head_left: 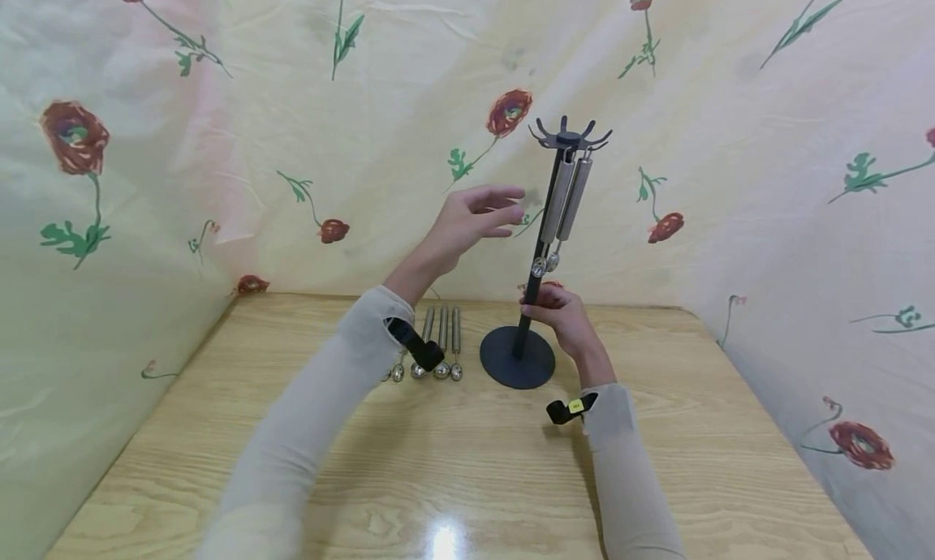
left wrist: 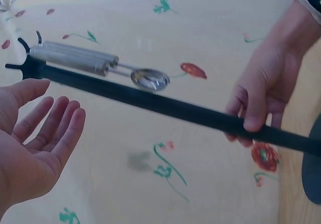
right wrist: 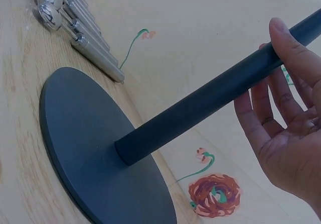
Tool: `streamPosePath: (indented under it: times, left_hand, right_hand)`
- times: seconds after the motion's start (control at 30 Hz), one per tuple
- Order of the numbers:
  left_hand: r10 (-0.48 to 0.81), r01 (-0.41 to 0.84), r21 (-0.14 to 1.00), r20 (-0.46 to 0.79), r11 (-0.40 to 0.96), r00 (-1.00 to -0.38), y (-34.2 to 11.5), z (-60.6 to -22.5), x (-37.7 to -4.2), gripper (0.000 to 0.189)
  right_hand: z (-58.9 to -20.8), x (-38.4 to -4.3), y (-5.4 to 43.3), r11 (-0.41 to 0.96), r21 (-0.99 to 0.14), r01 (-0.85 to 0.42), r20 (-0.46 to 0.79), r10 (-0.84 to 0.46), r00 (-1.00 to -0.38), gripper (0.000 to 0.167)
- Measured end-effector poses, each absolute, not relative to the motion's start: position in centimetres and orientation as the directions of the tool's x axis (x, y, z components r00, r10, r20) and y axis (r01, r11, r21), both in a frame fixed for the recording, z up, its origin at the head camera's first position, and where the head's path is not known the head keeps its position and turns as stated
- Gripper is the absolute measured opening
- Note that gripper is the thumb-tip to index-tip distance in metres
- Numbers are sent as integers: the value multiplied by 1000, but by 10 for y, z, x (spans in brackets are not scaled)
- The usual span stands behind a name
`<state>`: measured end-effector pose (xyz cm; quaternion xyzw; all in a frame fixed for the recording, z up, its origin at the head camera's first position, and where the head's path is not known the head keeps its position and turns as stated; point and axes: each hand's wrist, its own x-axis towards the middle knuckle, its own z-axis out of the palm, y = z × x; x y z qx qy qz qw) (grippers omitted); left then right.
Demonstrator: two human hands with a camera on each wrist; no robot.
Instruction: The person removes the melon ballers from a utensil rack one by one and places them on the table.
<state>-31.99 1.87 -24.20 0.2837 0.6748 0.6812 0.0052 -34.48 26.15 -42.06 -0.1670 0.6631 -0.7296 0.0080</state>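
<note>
A black stand (head_left: 532, 290) with a ring of upturned hooks on top rises from a round base (head_left: 504, 361), its pole slanting in the head view. Two metal spoons (head_left: 575, 199) with thick steel handles hang from its hooks, bowls downward. My right hand (head_left: 561, 316) pinches the lower part of the pole between thumb and fingers. To the left of the hooks, my left hand (head_left: 475, 215) is raised in the air, fingers loosely spread, holding nothing. In the left wrist view, that hand (left wrist: 35, 138) appears close beside the hooked top.
Several more metal spoons (head_left: 443, 333) lie in a row on the wooden table (head_left: 467, 446), left of the base, partly hidden by my left wrist. Flower-patterned cloth (head_left: 394, 138) hangs behind the table and along both sides.
</note>
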Motion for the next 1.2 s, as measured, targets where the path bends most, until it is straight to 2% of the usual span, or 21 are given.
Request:
streamPosePath:
  times: [0.27, 0.5, 0.77, 1.0, 1.13, 1.2]
  left_hand:
    - [456, 409, 910, 396, -76, -797, 34, -229, -316, 41]
    - [514, 399, 912, 390, -100, -764, 39, -228, -320, 41]
    - [551, 359, 930, 342, -82, -761, 46, -230, -324, 43]
    - [564, 296, 952, 287, -78, -774, 51, -233, -325, 42]
    - [565, 287, 955, 279, -77, -777, 51, -233, -325, 41]
    - [567, 282, 956, 276, -78, -776, 51, -232, -324, 40]
  right_hand:
    - [-421, -345, 268, -70, -967, -247, 256, -295, -920, 25]
    - [-414, -341, 270, -57, -978, -199, 206, -325, -923, 34]
    - [-413, -342, 271, -69, -983, -173, 186, -328, -926, 28]
    - [-420, -346, 273, -69, -984, -167, 180, -320, -930, 31]
    - [-420, -345, 273, -57, -981, -188, 196, -320, -927, 40]
    - [-420, -345, 273, -51, -979, -198, 204, -320, -925, 38]
